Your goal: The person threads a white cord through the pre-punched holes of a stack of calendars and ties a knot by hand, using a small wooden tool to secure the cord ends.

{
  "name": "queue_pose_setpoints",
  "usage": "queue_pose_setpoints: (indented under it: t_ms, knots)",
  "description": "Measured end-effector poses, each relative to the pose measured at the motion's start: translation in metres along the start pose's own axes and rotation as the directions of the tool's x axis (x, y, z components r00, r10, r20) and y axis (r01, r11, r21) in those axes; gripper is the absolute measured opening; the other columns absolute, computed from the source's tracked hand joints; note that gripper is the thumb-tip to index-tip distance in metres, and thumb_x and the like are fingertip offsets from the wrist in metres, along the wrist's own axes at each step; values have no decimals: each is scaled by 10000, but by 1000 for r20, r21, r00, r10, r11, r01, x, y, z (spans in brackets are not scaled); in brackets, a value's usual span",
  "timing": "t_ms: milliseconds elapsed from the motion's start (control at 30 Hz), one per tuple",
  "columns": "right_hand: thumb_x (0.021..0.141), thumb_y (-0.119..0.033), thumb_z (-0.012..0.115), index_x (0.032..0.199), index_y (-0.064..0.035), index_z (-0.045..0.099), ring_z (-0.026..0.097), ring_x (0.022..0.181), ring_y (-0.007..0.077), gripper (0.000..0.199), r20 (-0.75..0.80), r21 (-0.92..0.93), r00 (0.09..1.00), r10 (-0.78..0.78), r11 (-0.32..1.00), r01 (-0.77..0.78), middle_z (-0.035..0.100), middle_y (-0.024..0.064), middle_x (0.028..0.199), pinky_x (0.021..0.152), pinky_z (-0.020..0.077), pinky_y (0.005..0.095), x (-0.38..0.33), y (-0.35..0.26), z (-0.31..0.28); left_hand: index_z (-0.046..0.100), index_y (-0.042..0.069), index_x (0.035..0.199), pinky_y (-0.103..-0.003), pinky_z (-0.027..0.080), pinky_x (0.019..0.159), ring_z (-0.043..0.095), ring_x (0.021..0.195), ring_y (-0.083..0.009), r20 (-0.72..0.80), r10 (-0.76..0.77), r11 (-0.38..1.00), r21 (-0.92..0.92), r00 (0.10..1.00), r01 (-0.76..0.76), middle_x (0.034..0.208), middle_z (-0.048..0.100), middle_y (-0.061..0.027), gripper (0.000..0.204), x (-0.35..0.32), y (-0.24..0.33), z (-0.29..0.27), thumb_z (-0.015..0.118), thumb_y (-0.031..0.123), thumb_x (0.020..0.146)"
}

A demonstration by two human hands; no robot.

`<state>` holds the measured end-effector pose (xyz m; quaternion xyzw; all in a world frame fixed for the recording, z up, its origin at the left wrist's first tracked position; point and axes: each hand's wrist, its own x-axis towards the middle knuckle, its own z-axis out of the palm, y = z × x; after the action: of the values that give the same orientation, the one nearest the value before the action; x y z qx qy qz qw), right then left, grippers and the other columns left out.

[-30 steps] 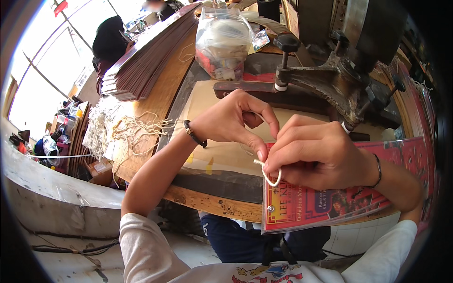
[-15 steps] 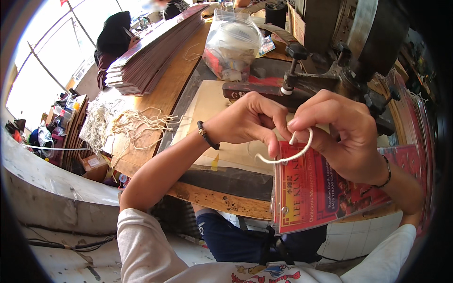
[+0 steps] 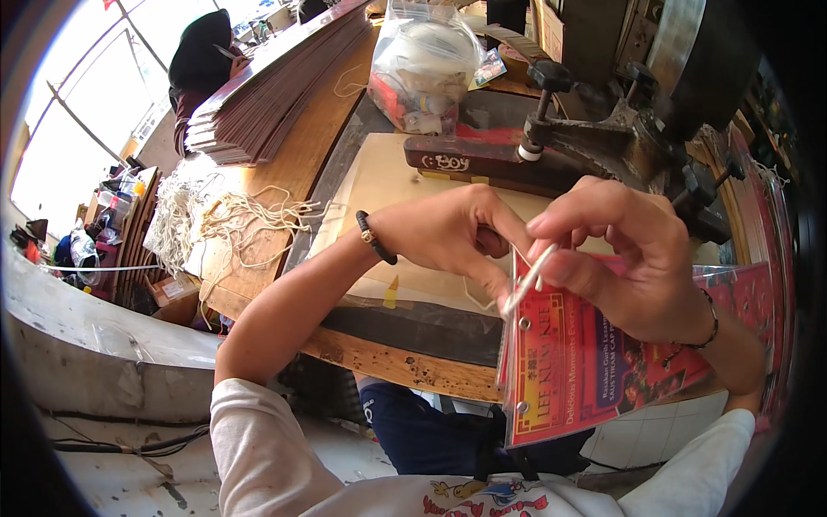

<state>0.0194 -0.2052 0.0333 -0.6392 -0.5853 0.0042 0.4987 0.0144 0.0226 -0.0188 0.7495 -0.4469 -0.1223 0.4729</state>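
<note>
1. White cord (image 3: 522, 289) had changed most since the earlier frame: its open curve had become a short, tight, doubled run between the left hand (image 3: 444, 233) and the right hand (image 3: 629, 250).
2. Largest of all, the wooden table (image 3: 405, 364) lay before the person, a tall stack of panels (image 3: 267, 112) at its far left.
3. One red panel (image 3: 577, 379) rested near the table's front edge, its lower corner jutting past that edge. The hands met over its upper left part.
4. Of the hands, the right held the cord in a narrow pinch between thumb and forefinger. The left had its thumb and forefinger drawn close at the panel's edge; whether they gripped panel, cord or both could not be told.
5. Loose cords (image 3: 245, 215) lay heaped on the table to the left, apart from the hands.
6. As for progress, the cord was at the panel but no finished knot showed, so the work seemed partway along; the fingers hid any hole at the upper corner.
7. Smallest, the upper eyelet (image 3: 525, 324) and lower eyelet (image 3: 522, 407) were set in the panel, with no cord visible through either.
</note>
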Motion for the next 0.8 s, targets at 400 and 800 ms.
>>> queue_pose_setpoints:
  t_ms: [400, 800]
  knots:
    - [896, -53, 652, 1018, -16, 609, 635, 785, 129, 135, -13, 28, 991, 132, 991, -132, 654, 89, 910, 669, 481, 242, -22, 1, -12, 725, 103, 1074, -257, 400, 557, 556, 706, -99, -49, 14, 997, 80, 999, -10, 916, 706, -9, 454, 11, 11, 5, 868, 305, 693]
    - [923, -79, 632, 1059, -34, 519, 594, 839, 101, 183, -115, 19, 991, 64, 998, -62, 598, 68, 960, 744, 473, 248, -3, 10, 11, 696, 30, 881, -306, 407, 518, 483, 533, -176, -254, 175, 963, 244, 951, -112, 628, 552, -108, 267, 9, 0, 13, 818, 188, 703]
